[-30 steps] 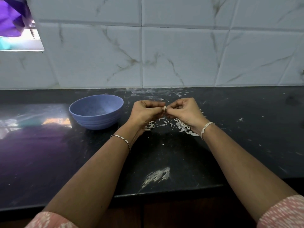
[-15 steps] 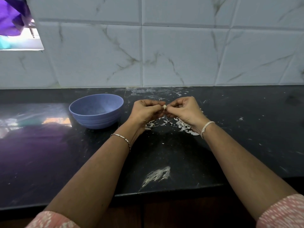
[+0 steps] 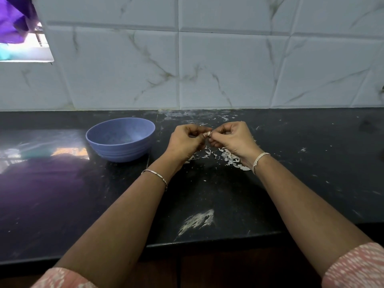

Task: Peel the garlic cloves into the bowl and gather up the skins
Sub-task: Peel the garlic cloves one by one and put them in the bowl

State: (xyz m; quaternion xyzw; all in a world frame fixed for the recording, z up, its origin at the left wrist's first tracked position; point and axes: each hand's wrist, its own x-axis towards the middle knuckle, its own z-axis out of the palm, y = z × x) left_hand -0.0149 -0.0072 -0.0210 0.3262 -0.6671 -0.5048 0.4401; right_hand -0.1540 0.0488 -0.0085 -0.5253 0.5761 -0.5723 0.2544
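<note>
Over the dark desk (image 3: 311, 163), two hands meet in the middle. The left hand (image 3: 187, 140) and the right hand (image 3: 232, 138) both have curled fingers, and both pinch one small clove (image 3: 208, 134) at their fingertips. The clove is pale. It is up in the air between the two hands, above the desk and not in the bowl (image 3: 120, 151). The bowl is blue and stands upright on the desk, near the left hand but not touching it. I cannot tell if any cloves lie inside it. White skins (image 3: 228, 157) lie in a loose heap on the desk under the hands, mostly below the right wrist. More tiny white bits are spread over the desk around them. A white smear (image 3: 197, 221) marks the desk near its front edge, between the two arms. The left wrist wears a thin bracelet (image 3: 154, 176). The right wrist wears a white thread (image 3: 260, 161). Pink sleeves (image 3: 353, 267) show at the bottom. White tiles (image 3: 228, 69) with thin dark lines stand behind the desk. A purple cloth (image 3: 12, 17) hangs in the top left corner.
</note>
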